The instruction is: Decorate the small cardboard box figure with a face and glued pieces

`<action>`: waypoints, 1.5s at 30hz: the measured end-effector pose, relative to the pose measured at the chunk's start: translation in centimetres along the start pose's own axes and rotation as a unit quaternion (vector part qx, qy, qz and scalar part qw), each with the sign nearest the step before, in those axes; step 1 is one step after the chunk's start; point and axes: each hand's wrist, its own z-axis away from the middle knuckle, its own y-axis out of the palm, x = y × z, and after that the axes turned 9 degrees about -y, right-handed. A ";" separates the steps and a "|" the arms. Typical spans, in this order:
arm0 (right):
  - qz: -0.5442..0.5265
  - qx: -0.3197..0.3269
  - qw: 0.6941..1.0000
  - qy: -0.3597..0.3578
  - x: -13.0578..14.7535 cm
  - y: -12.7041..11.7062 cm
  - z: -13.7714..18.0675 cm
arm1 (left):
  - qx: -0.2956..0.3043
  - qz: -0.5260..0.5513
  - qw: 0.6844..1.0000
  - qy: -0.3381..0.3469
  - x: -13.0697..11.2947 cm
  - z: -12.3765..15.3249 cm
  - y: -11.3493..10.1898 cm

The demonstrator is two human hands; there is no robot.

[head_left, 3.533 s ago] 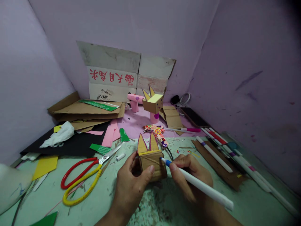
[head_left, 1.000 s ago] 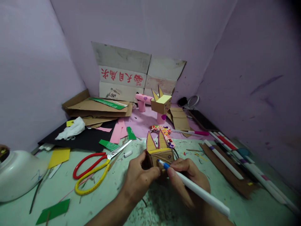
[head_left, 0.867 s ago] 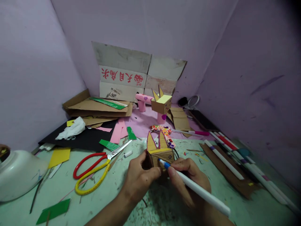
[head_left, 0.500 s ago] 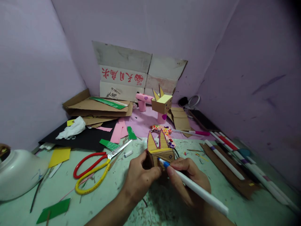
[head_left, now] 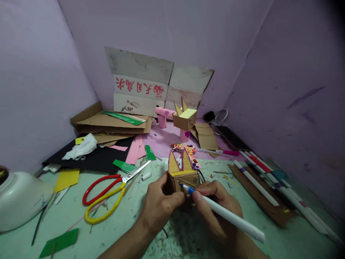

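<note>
My left hand grips a small cardboard box head with two pointed, pink-edged ears, steadying it on the green table. My right hand is closed on a white marker with a blue tip. The tip touches the front face of the box, where small dark marks show. A finished cardboard animal with a yellow top and pink legs stands further back.
Red and yellow scissors lie to the left, a white bowl at the far left edge. Several markers and a cardboard strip lie on the right. Cardboard sheets, coloured paper scraps, a patterned glue gun and a phone sit behind.
The view has shifted so the box sits further right and up than 3.5 s ago. The marker tip moved from the box's right edge onto its front face. In the last second it has barely shifted.
</note>
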 end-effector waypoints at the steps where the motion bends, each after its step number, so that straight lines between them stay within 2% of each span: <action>1: -0.005 -0.015 1.000 0.014 0.0 0.2 0.1 | 0.000 0.000 1.000 0.001 0.1 0.0 0.0; 4: -0.027 -0.033 0.998 0.038 0.1 0.5 0.2 | 0.005 -0.001 1.000 0.001 0.2 -0.1 0.0; 7: -0.030 -0.038 0.998 0.030 0.0 0.5 0.2 | 0.009 0.003 1.000 0.001 0.2 -0.1 0.0; 12: -0.048 0.005 0.999 -0.008 -0.4 0.1 0.1 | 0.013 -0.002 1.000 0.000 0.2 -0.2 -0.2; 16: -0.085 -0.062 0.994 0.002 -0.5 -0.3 -0.1 | 0.034 0.013 0.999 -0.017 0.4 -0.2 -0.5; 19: -0.104 -0.089 0.990 -0.024 -0.5 -0.8 -0.2 | 0.052 0.029 0.998 -0.023 0.4 -0.2 -0.6; 25: -0.075 -0.050 0.994 -0.070 -0.1 -0.9 0.1 | 0.045 0.032 0.998 -0.026 0.0 0.0 -0.4; 30: -0.073 -0.076 0.994 -0.043 -0.1 -0.2 0.3 | 0.050 0.026 0.998 -0.011 0.1 0.0 -0.4; 34: -0.053 -0.022 0.997 -0.053 -0.4 0.0 0.1 | 0.040 0.011 0.999 0.000 0.2 -0.1 -0.4; 41: -0.032 0.007 0.997 -0.067 -0.3 -0.2 -0.4 | 0.035 0.000 0.999 -0.004 -0.1 -0.2 -0.4; 45: -0.061 -0.033 0.997 -0.043 -0.2 0.1 0.0 | 0.030 -0.007 1.000 -0.003 0.0 -0.2 -0.4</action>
